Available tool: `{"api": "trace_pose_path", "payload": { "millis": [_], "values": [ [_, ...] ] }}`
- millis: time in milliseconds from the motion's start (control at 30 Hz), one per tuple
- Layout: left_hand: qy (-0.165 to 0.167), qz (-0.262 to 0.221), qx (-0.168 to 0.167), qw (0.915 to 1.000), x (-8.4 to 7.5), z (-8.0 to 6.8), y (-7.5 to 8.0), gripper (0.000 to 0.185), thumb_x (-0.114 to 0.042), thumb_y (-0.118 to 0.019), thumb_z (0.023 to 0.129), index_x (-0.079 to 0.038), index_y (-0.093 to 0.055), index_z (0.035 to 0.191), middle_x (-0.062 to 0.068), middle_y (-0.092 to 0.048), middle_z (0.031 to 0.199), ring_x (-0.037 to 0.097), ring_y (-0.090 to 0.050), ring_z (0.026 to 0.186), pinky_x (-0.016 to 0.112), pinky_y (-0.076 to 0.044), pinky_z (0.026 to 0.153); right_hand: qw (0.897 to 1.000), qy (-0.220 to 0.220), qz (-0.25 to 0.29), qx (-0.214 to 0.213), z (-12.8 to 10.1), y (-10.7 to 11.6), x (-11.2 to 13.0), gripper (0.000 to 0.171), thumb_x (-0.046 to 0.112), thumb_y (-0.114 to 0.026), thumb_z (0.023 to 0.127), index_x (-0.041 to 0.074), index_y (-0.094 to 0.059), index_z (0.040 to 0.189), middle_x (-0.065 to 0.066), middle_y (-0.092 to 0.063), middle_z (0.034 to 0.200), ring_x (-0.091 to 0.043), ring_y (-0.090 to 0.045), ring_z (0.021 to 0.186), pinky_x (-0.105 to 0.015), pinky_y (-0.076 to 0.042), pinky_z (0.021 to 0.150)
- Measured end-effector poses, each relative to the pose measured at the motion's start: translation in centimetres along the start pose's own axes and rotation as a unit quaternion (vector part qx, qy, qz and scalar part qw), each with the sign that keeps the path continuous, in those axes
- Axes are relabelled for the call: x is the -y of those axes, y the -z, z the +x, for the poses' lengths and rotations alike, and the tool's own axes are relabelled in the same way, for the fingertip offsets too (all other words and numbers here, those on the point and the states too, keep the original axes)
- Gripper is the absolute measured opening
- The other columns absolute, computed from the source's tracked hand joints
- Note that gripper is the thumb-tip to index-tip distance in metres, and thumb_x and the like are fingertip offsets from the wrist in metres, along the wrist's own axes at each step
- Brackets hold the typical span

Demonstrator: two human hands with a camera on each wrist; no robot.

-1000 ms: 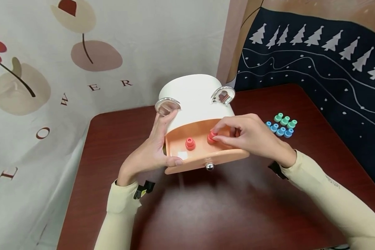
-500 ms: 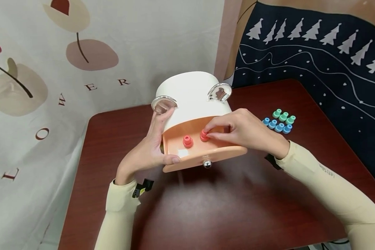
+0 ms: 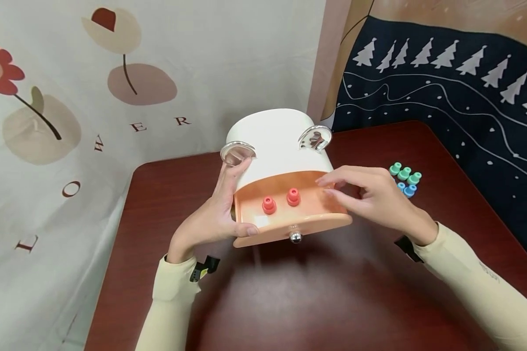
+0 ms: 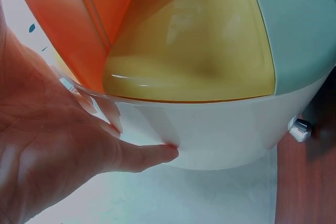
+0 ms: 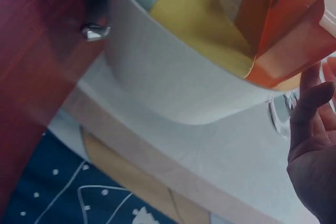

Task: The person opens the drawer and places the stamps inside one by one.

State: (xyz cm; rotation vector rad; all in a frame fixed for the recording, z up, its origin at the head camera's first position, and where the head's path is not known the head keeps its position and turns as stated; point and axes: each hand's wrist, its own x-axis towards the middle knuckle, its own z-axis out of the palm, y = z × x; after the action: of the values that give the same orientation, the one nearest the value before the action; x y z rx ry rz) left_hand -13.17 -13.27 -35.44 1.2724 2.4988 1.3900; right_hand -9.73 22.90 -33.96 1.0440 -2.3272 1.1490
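Note:
A white box (image 3: pixel 276 141) with two clear ear-shaped handles stands on the dark red table (image 3: pixel 316 292). Its top orange drawer (image 3: pixel 290 222) is pulled out, and two red pegs (image 3: pixel 269 205) (image 3: pixel 293 197) stand inside it. My left hand (image 3: pixel 229 204) lies flat against the box's left side, with its thumb on the drawer's front corner. My right hand (image 3: pixel 334 187) hovers at the drawer's right side, fingers relaxed and holding nothing. In the left wrist view my left hand's palm (image 4: pixel 63 140) presses the white box wall (image 4: pixel 220 129). In the right wrist view my right hand (image 5: pixel 312 145) is beside the box (image 5: pixel 173 82).
A cluster of green and blue pegs (image 3: pixel 405 178) sits on the table to the right of the box. A round silver knob (image 3: pixel 295 237) sticks out of the drawer front. Patterned cloth hangs behind the table: light floral on the left, dark with white trees on the right.
My right hand has let go of the second red peg, which now stands in the drawer beside the first, and has drawn back to the right. My left hand stays on the box.

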Motion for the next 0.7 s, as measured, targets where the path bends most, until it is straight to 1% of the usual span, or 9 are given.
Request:
{"api": "trace_pose_path", "payload": {
  "millis": [33,133,233,267,300,367,433,567,700],
  "values": [
    [-0.001,0.0,0.001,1.0,-0.1,0.0,0.0,0.128,-0.091,-0.067,0.082,-0.014,-0.017,0.172,0.011,-0.02,0.171,0.026,-0.014,0.157,0.054,-0.029,0.12,1.0,0.008,0.006,-0.006,-0.4,0.2,-0.1,0.039,-0.008,-0.087,0.085,0.011,-0.082,0.119,0.001,-0.079,0.11,-0.006,-0.06,0.079,-0.021,-0.046,0.058],
    [-0.004,0.004,0.003,1.0,0.0,0.0,0.0,0.128,-0.091,-0.066,0.083,-0.014,-0.017,0.172,0.01,-0.02,0.171,0.025,-0.014,0.157,0.054,-0.029,0.12,0.999,0.026,0.02,-0.028,-1.7,1.0,-0.7,0.022,0.008,-0.084,0.097,0.005,-0.081,0.119,-0.008,-0.079,0.113,-0.005,-0.058,0.075,-0.02,-0.047,0.06],
    [-0.012,0.01,0.007,0.9999,0.1,0.1,0.1,0.128,-0.09,-0.066,0.084,-0.012,-0.016,0.171,0.01,-0.019,0.173,0.026,-0.012,0.157,0.055,-0.026,0.121,0.998,0.018,0.017,-0.05,-2.8,1.9,-1.2,0.021,0.015,-0.079,0.103,0.002,-0.081,0.119,-0.01,-0.079,0.112,-0.004,-0.056,0.071,-0.02,-0.045,0.062],
    [-0.012,0.011,0.007,0.9998,0.1,0.1,0.2,0.128,-0.091,-0.065,0.083,-0.012,-0.016,0.171,0.01,-0.018,0.173,0.027,-0.011,0.158,0.056,-0.025,0.121,0.998,0.008,0.01,-0.057,-3.1,2.2,-1.3,0.02,0.012,-0.078,0.103,0.002,-0.081,0.119,-0.01,-0.079,0.111,-0.004,-0.055,0.07,-0.02,-0.044,0.061],
    [-0.013,0.012,0.008,0.9998,0.1,0.1,0.2,0.128,-0.091,-0.065,0.084,-0.012,-0.016,0.171,0.01,-0.018,0.174,0.027,-0.01,0.158,0.057,-0.024,0.122,0.998,-0.003,0.002,-0.063,-3.4,2.4,-1.3,0.019,0.006,-0.079,0.1,0.002,-0.081,0.119,-0.009,-0.079,0.109,-0.004,-0.054,0.069,-0.02,-0.044,0.061],
    [-0.008,0.014,0.009,0.9998,0.1,0.1,0.3,0.129,-0.091,-0.065,0.083,-0.012,-0.015,0.171,0.009,-0.017,0.175,0.026,-0.008,0.159,0.058,-0.022,0.122,0.997,-0.029,-0.017,-0.07,-3.9,2.8,-1.3,0.028,-0.006,-0.079,0.093,0.003,-0.081,0.119,-0.003,-0.078,0.102,-0.003,-0.054,0.067,-0.019,-0.044,0.06],
    [-0.003,0.012,0.01,0.9999,0.1,0.1,0.3,0.129,-0.092,-0.065,0.082,-0.012,-0.015,0.172,0.009,-0.017,0.175,0.025,-0.007,0.16,0.058,-0.021,0.123,0.995,-0.053,-0.036,-0.077,-4.4,2.9,-1.2,0.032,-0.012,-0.077,0.09,0.004,-0.082,0.118,0.001,-0.075,0.092,-0.001,-0.054,0.064,-0.019,-0.043,0.06],
    [0.009,0.007,0.015,0.9998,0.0,0.0,0.3,0.129,-0.091,-0.066,0.082,-0.014,-0.014,0.172,0.007,-0.017,0.175,0.024,-0.006,0.16,0.058,-0.022,0.123,0.989,-0.088,-0.06,-0.101,-5.8,2.7,-1.7,0.029,-0.013,-0.074,0.091,0.004,-0.082,0.114,0.009,-0.066,0.073,-0.001,-0.053,0.06,-0.019,-0.041,0.058],
    [0.017,0.0,0.018,0.9997,-0.1,-0.1,0.2,0.128,-0.09,-0.067,0.083,-0.016,-0.013,0.172,0.005,-0.016,0.175,0.024,-0.006,0.159,0.057,-0.025,0.122,0.982,-0.126,-0.081,-0.113,-7.4,2.6,-3.3,0.028,-0.009,-0.077,0.092,0.008,-0.083,0.114,0.01,-0.067,0.07,-0.002,-0.052,0.062,-0.018,-0.04,0.059]
  ]
}}
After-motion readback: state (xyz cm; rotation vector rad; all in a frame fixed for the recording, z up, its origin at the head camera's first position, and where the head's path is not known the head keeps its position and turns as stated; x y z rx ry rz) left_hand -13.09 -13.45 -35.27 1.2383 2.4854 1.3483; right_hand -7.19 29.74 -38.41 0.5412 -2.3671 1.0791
